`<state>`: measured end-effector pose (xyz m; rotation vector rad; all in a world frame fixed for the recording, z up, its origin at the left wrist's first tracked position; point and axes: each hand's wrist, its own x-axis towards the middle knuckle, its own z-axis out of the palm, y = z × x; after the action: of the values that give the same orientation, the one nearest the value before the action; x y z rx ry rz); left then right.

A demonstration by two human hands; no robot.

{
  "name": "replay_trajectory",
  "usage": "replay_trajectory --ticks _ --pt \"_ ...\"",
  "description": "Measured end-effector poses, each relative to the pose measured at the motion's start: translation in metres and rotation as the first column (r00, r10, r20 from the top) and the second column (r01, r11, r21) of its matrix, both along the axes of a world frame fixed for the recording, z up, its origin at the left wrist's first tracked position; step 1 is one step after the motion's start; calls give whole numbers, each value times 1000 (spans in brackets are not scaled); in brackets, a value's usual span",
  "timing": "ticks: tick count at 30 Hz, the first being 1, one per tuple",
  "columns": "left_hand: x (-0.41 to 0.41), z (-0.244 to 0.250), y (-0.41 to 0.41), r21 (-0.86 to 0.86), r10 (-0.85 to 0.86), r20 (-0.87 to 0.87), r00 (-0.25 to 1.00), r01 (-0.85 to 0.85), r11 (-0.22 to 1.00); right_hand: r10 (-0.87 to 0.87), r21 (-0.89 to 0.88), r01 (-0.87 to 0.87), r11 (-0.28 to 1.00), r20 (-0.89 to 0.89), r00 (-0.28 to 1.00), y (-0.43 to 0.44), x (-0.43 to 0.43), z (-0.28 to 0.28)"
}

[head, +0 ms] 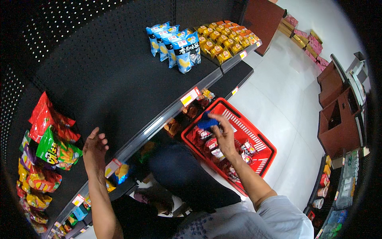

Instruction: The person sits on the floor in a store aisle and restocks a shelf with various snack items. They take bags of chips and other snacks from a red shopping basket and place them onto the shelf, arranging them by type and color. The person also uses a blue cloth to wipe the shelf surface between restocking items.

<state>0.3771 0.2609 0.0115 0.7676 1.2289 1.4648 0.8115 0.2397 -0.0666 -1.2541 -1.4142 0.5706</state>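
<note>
My right hand (224, 134) reaches over the red plastic shopping basket (273, 155), its fingers holding a small blurred dark-blue packet (208, 121). Several red and white snack packets (247, 151) lie inside the basket. My left hand (96, 149) hovers over the black shelf, fingers partly curled, with nothing seen in it. Just left of it stand a green snack bag (58, 149) and red snack bags (44, 122). Farther along the shelf, blue snack bags (185, 55) stand upright in a row, beside rows of small yellow and orange packets (222, 38).
A clear rail with price tags (190, 96) edges the shelf, and lower shelves hold more packets. My bent knee (185, 170) is beside the basket. Brown counters (340, 119) and another stocked shelf (347, 182) stand at the right, with pink and gold boxes (313, 44) beyond.
</note>
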Motion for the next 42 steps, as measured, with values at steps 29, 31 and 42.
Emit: replay_trajectory --ticks 29,31,42 --pt "28 -7 28 -54 60 -3 998 -60 997 -43 220 -166 961 714 699 191 61 15" --pt "30 -3 25 -52 62 12 998 -62 997 -67 207 -130 970 737 673 199 77 16" --pt "21 6 9 44 37 69 997 -40 998 -101 247 -156 956 780 618 205 94 19"
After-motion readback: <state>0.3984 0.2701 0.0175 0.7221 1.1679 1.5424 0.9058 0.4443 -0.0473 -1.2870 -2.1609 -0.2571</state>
